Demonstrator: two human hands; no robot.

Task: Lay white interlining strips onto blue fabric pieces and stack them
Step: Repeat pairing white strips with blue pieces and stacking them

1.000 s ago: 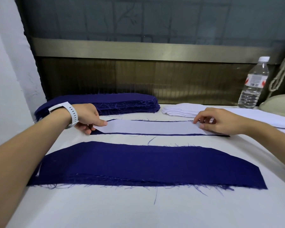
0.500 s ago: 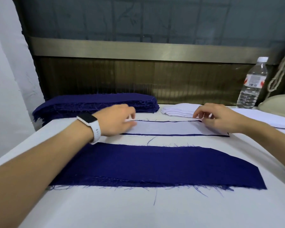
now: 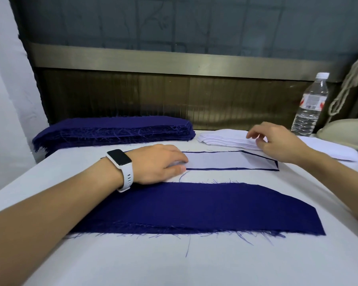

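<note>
White interlining strip (image 3: 225,161) lies flat on a narrow blue fabric piece (image 3: 256,155) at the middle of the desk (image 3: 194,265). Only a thin blue border of that piece shows along the strip's near, far and right edges. The left hand (image 3: 159,164) rests palm down on the left end of the strip, its fingers straight and together and pressing on the white surface; it grips nothing. A white smartwatch (image 3: 121,162) sits on that wrist.

The right hand (image 3: 277,143) is over the right end of the same piece, its fingers loosely curled and reaching onto the stack of white interlining strips (image 3: 221,138) just behind. Its fingertips meet the top of the stack, but I cannot tell whether they pinch a strip or only touch it.

Nearer the person, a wider blue fabric piece (image 3: 205,207) lies alone across the desk, its long edges frayed and loose threads trailing from the near one. The left forearm crosses its left end.

At the back left sits a thick stack of blue fabric pieces (image 3: 116,129), just beside the white stack. A clear water bottle (image 3: 310,104) with a white cap stands upright at the back right.
</note>
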